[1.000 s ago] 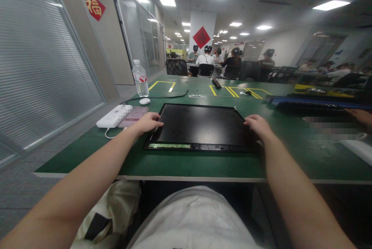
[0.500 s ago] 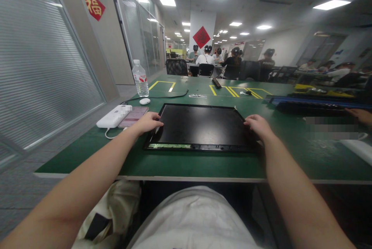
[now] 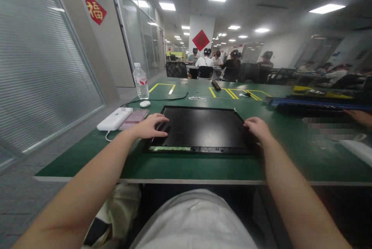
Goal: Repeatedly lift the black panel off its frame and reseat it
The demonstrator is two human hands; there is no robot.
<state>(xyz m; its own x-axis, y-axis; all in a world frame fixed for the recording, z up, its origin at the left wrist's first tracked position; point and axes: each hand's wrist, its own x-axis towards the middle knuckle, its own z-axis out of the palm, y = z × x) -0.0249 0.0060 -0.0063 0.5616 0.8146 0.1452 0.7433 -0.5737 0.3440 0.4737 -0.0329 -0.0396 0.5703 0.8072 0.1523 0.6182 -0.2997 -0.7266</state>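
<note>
A black screen panel in a thin dark frame lies flat on the green table. Along its near edge runs a green strip, which looks like a circuit board. Over the panel's left edge my left hand is open, thumb and fingers apart above the screen. At the opposite side, my right hand has its thumb and fingers pinched on the frame's right edge. The undersides of its fingers are hidden.
Left of the panel are a white power bank with a cable, a phone, a small white case and a water bottle. Small parts lie beyond it. Another person's hand is at the far right, near a dark blue panel.
My left hand has opened from a grip on the frame's left edge and shifted slightly right, over the screen. My right hand and the panel stay in place.
</note>
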